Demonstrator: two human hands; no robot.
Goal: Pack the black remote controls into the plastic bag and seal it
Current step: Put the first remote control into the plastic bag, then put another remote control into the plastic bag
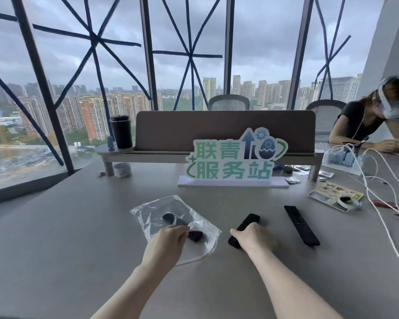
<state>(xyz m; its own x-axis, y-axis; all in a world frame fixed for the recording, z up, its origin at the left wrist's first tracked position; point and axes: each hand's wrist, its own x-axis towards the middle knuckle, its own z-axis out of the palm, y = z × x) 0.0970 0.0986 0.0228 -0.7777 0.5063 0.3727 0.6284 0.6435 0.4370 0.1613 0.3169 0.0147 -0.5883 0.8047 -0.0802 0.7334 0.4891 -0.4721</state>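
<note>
The plastic bag [171, 217] lies flat on the grey table [67, 226] just left of centre, its sealing strip curving along the near right edge, which puts the mouth toward the person and makes it easy to feed things in from the near side. The left hand [168, 238] rests on the bag's near edge with fingers curled over a small dark object [195, 236] at or just inside the mouth; whether it pinches that object or only pins the film down I cannot tell, but either way it steadies the bag. A dark shape shows through the film farther in, so something seems packed already. The right hand [253, 236] closes over the near end of a short black remote [248, 223], which lies just right of the bag and angles away to the far right, probably gripped low so its far end can lead into the opening. A longer black remote [301, 224] lies untouched farther right, clear of both hands, apparently waiting its turn. The seal looks undone.
</note>
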